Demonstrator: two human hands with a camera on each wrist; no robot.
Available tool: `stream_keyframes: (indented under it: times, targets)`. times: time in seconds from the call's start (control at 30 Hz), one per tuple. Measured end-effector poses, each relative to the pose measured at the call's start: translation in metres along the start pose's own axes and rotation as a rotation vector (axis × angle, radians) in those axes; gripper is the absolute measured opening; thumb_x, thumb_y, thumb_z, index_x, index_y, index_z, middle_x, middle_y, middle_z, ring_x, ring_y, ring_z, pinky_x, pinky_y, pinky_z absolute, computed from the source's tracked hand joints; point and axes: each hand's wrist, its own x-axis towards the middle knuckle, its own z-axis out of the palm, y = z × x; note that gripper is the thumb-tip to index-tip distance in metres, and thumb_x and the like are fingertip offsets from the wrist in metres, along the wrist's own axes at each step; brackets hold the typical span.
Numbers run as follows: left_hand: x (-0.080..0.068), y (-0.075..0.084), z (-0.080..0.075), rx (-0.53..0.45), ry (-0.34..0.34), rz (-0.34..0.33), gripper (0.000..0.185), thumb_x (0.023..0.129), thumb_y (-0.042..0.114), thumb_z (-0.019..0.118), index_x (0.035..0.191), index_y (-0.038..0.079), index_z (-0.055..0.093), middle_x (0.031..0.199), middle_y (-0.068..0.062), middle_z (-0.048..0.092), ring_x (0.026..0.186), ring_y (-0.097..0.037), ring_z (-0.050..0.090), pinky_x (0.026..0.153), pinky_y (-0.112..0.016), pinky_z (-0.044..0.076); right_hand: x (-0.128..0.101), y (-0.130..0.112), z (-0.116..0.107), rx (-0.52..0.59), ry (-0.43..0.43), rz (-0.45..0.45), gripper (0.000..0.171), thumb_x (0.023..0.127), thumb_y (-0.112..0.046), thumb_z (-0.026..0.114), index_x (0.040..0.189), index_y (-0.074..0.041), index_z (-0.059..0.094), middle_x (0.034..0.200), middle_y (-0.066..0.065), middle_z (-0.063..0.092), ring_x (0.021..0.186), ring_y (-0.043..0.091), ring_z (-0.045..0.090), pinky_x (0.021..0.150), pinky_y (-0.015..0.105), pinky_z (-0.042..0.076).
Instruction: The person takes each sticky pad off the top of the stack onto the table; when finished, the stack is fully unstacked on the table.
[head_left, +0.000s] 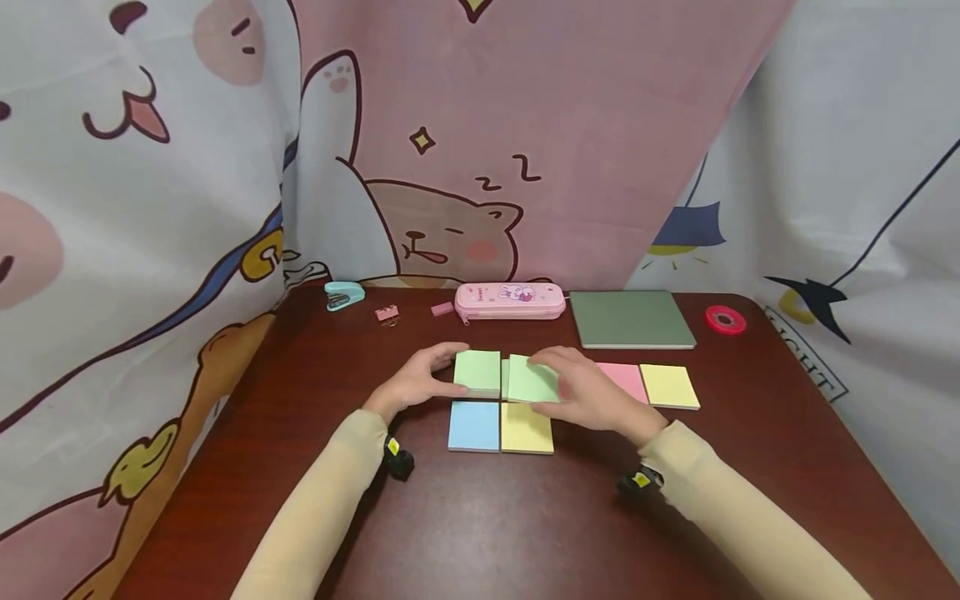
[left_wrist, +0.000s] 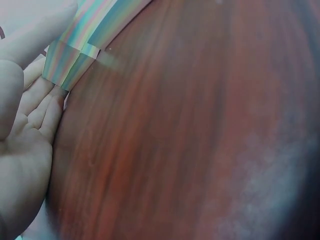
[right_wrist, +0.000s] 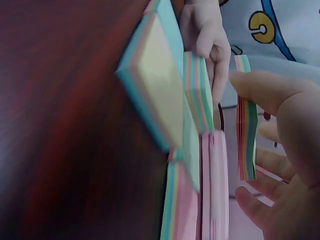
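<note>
Several sticky-note pads lie in a cluster on the dark wooden table [head_left: 480, 533]. My left hand [head_left: 444, 376] holds a green pad [head_left: 477, 370] by its left edge, thumb at the near side, fingers [left_wrist: 47, 100] against its striped side [left_wrist: 67, 62]. My right hand [head_left: 558, 385] pinches a second green pad [head_left: 531, 381] between thumb and fingers [right_wrist: 260, 85]. This second pad [right_wrist: 246, 120] is tilted and lifted off the table beside the first. A blue pad [head_left: 474, 425] and a yellow pad [head_left: 527, 430] lie just in front. A pink pad [head_left: 626, 380] and another yellow pad [head_left: 669, 386] lie to the right.
Along the table's back edge stand a teal stapler [head_left: 344, 295], a pink binder clip [head_left: 387, 313], a pink eraser [head_left: 442, 309], a pink pencil case [head_left: 510, 301], a green notebook [head_left: 632, 319] and a red tape roll [head_left: 725, 320]. Cartoon-print cloth hangs behind and at both sides.
</note>
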Motion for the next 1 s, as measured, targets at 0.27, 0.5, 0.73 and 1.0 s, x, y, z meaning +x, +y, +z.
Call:
stream_keyframes:
  times: [0.27, 0.5, 0.73, 1.0]
  targets:
    - [-0.002, -0.001, 0.000, 0.002, -0.001, -0.012, 0.082, 0.084, 0.023, 0.091, 0.154, 0.008, 0.051, 0.153, -0.004, 0.056, 0.147, -0.027, 0.047, 0.125, -0.047, 0.034, -0.062, 0.018, -0.016, -0.050, 0.023, 0.006, 0.064, 0.078, -0.030, 0.094, 0.132, -0.009, 0.067, 0.130, 0.000, 0.067, 0.122, 0.025, 0.057, 0.101, 0.046, 0.047]
    - [-0.001, 0.000, 0.000, -0.014, 0.003, -0.009, 0.081, 0.084, 0.022, 0.092, 0.154, 0.009, 0.052, 0.153, -0.005, 0.056, 0.147, -0.029, 0.047, 0.125, -0.049, 0.034, -0.094, 0.026, -0.020, -0.087, -0.002, -0.037, 0.058, 0.075, -0.025, 0.095, 0.125, -0.010, 0.070, 0.127, -0.001, 0.068, 0.119, 0.024, 0.059, 0.101, 0.044, 0.047]
    - [0.000, 0.000, -0.001, -0.020, 0.003, -0.015, 0.081, 0.084, 0.020, 0.091, 0.154, 0.009, 0.051, 0.153, -0.005, 0.055, 0.148, -0.028, 0.046, 0.125, -0.048, 0.033, -0.100, 0.021, -0.012, -0.103, -0.064, -0.040, 0.053, 0.076, -0.029, 0.095, 0.120, -0.013, 0.072, 0.129, 0.004, 0.067, 0.120, 0.025, 0.059, 0.101, 0.044, 0.051]
    - [0.000, 0.000, 0.000, -0.010, 0.007, -0.020, 0.082, 0.084, 0.021, 0.092, 0.154, 0.010, 0.052, 0.153, -0.005, 0.056, 0.147, -0.028, 0.048, 0.124, -0.046, 0.035, -0.097, 0.014, -0.011, -0.129, -0.053, 0.000, 0.052, 0.076, -0.029, 0.096, 0.119, -0.011, 0.072, 0.125, 0.001, 0.069, 0.116, 0.022, 0.062, 0.100, 0.045, 0.055]
